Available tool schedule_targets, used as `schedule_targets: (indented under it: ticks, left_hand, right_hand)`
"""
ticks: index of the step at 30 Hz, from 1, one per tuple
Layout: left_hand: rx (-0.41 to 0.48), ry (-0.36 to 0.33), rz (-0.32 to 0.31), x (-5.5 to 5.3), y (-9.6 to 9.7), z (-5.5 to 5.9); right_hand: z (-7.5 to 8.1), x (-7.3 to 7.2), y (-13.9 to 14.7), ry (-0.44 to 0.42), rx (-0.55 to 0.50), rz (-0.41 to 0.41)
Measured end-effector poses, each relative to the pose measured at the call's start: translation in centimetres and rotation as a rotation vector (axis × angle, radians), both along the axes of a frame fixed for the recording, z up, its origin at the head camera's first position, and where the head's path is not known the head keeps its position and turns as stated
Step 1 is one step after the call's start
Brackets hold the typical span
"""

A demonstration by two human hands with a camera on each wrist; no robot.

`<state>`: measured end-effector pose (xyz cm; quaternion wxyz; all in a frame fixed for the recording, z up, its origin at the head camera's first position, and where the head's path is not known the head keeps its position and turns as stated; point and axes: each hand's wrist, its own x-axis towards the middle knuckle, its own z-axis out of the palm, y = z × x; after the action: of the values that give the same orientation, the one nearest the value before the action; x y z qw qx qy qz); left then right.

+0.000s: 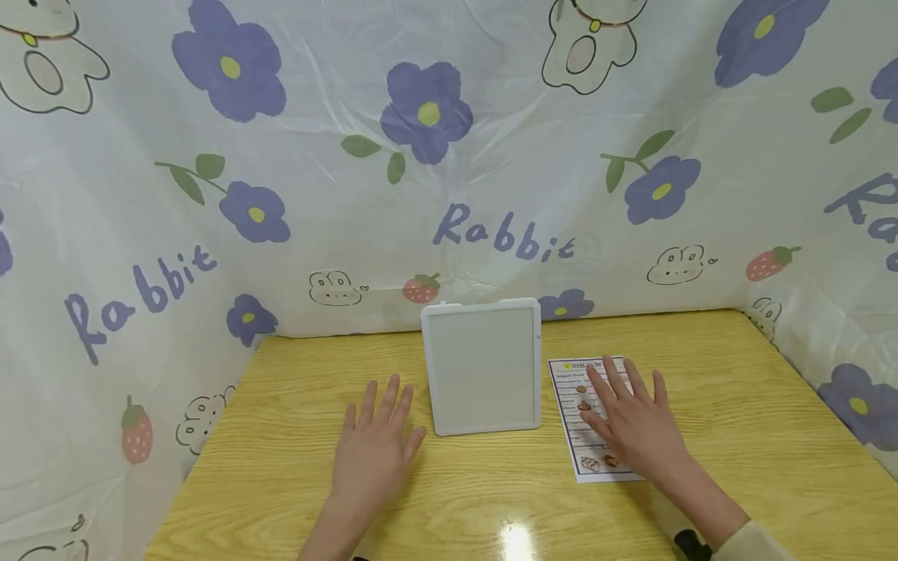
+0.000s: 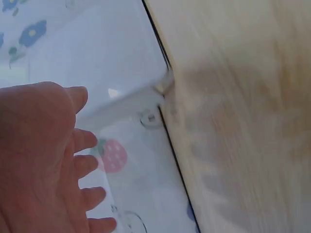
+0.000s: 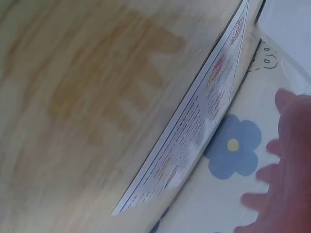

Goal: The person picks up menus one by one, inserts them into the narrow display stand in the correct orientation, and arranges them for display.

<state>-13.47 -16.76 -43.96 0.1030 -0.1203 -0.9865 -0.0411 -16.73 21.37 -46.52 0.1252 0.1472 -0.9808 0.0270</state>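
In the head view a white-framed board (image 1: pixel 482 370) stands upright near the middle of the table, its front face plain. My left hand (image 1: pixel 372 452) is just left of it, fingers straight and spread, holding nothing. Over a printed sheet (image 1: pixel 571 425) headed "DIM SUM" with small food pictures is my right hand (image 1: pixel 640 428), also flat and spread, hiding much of the print. The right wrist view shows that hand (image 3: pixel 286 179) apart from the sheet (image 3: pixel 189 126). In the left wrist view the left hand (image 2: pixel 39 155) is raised off the tabletop.
The wood-grain table (image 1: pixel 281 483) is closed in behind and at the sides by a white cloth (image 1: pixel 337 218) with purple flowers, strawberries and "Rabbit" lettering. A bright light reflection lies on the table's front part.
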Motion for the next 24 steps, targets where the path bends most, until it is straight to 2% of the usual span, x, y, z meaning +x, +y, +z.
schedule_targets:
  ticks: [9,14,18,24]
  left_hand:
    - [-0.004,-0.024,-0.123,2.0,3.4,-0.4]
    - [-0.02,-0.018,-0.185,2.6,5.3,0.2]
    - [-0.056,0.028,-0.245,2.7,6.6,0.6]
    - [-0.098,0.084,-0.284,2.4,8.3,0.6]
  right_hand:
    - [-0.2,-0.5,0.7,-0.001,-0.004,-0.096]
    - [-0.2,-0.9,1.2,-0.035,-0.031,-0.135]
    - [-0.2,-1.1,1.5,-0.079,-0.047,-0.158]
    - [0.1,-1.4,1.9,-0.069,-0.045,-0.173]
